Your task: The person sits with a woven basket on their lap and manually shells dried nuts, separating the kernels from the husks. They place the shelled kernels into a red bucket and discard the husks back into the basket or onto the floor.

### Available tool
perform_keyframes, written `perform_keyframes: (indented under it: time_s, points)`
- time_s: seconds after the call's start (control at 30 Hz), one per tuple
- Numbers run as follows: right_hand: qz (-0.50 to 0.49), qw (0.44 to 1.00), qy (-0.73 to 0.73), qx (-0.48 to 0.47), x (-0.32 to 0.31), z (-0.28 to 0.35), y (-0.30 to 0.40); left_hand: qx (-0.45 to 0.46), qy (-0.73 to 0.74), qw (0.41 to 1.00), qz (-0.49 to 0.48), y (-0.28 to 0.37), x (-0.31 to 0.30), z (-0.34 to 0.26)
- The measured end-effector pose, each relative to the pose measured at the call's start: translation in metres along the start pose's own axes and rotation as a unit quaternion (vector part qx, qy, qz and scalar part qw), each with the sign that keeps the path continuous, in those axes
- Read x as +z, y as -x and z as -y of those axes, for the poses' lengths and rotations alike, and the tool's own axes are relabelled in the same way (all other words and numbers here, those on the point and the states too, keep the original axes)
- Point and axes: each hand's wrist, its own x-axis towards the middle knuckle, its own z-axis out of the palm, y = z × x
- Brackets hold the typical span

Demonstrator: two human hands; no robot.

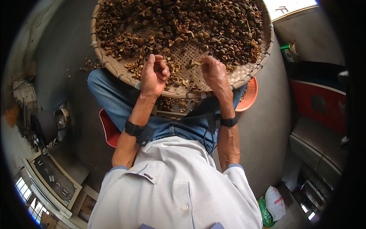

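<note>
A large round woven bamboo tray point(197, 75) rests across my knees, covered with dark round seeds point(228, 47) and split brown husks point(137, 67). Over its near left part is my left hand point(154, 75), palm turned up and inward with the fingers loosely curled. Something dark shows inside those fingers, but it is too small to name. My right hand point(214, 71) hovers over the near right part, back of the hand up and fingers bent in. Close to its fingertips is a yellowish husk piece point(196, 62); whether they grip it is hidden.
An orange plastic basket point(251, 96) with some seeds stands on the floor by my right knee. A red plastic container or seat point(108, 130) is at my left. More husks point(178, 105) lie below the tray. Sacks point(274, 203) stand at lower right.
</note>
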Motion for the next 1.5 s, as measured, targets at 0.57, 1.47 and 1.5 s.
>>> perform_keyframes:
  time_s: [0.57, 1.47, 1.5]
  points:
    - [0.047, 0.996, -0.065, -0.031, 0.029, 0.035, 0.005, -0.003, -0.016, 1.000, -0.006, 0.000, 0.003, 0.000]
    - [0.207, 0.976, -0.002, -0.067, 0.005, 0.060, 0.065, -0.015, -0.013, 1.000, -0.012, -0.001, 0.001, 0.002]
    - [0.201, 0.977, -0.014, -0.065, 0.004, 0.062, 0.068, -0.014, -0.012, 1.000, -0.013, -0.001, 0.001, 0.002]
